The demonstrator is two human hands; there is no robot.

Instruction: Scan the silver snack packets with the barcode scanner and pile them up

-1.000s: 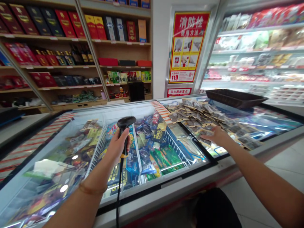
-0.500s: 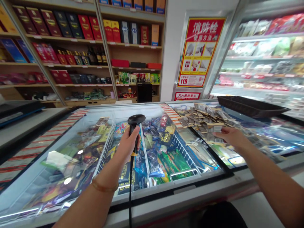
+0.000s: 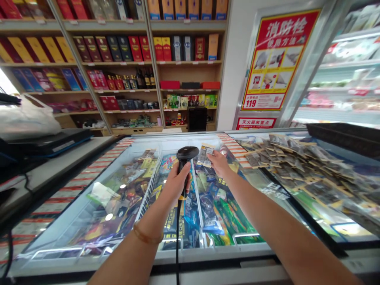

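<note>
My left hand (image 3: 177, 179) is wrapped round the handle of a black barcode scanner (image 3: 187, 152), held upright over the freezer with its cord hanging down. Pinched in my right hand (image 3: 219, 162) is a small flat packet (image 3: 205, 154) with a printed label, just right of the scanner head. The two are close together; whether they touch I cannot tell. A heap of similar packets (image 3: 285, 154) lies on the freezer's glass top at the right. Under the glass, bagged frozen goods (image 3: 234, 209) fill white wire baskets.
A black tray (image 3: 344, 136) rests at the far right of the freezer. On the left counter lies a white plastic bag (image 3: 28, 116) above dark equipment. Behind stand shelves of boxes (image 3: 169, 49), a red poster (image 3: 280, 59) and a lit display fridge (image 3: 350, 83).
My right hand has moved left from the heap and now holds a packet beside the scanner. The left hand keeps the scanner. The view has turned left.
</note>
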